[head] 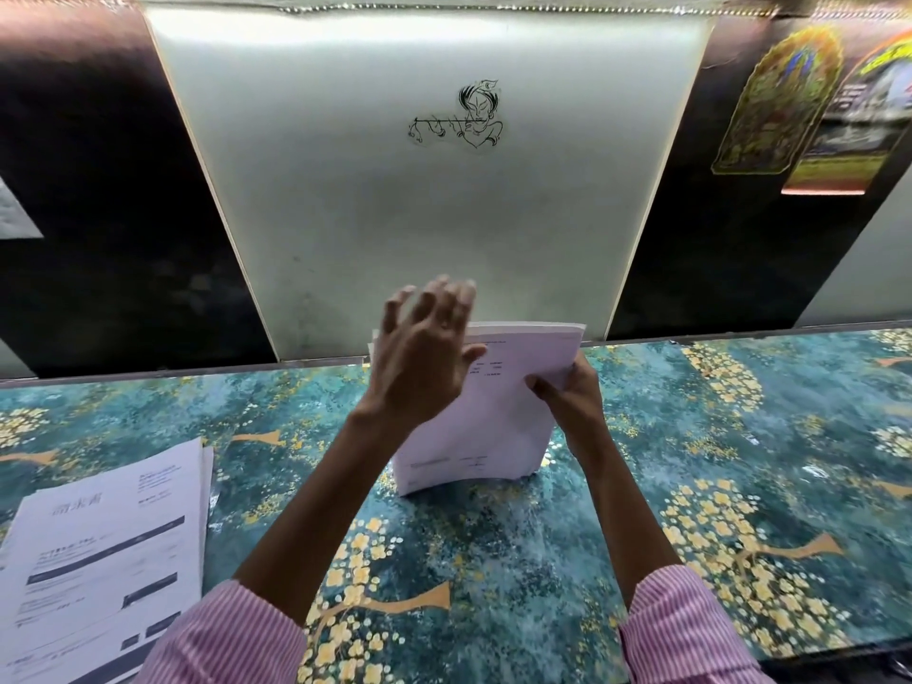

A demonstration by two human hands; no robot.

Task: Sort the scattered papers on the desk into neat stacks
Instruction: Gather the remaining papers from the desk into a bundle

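Gripping upright papers [493, 417] is the right hand [570, 394], left hand [424, 357] splayed

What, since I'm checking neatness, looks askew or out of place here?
The flat stack at the left of the desk is uneven: lower sheets stick out beyond the top sheet. The bundle the right hand holds on edge bows slightly.

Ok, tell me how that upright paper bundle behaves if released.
Probably floppy: the bundle bows while standing on its bottom edge. Likely to topple or fan out, since only the right hand pinches it; the left hand is open.
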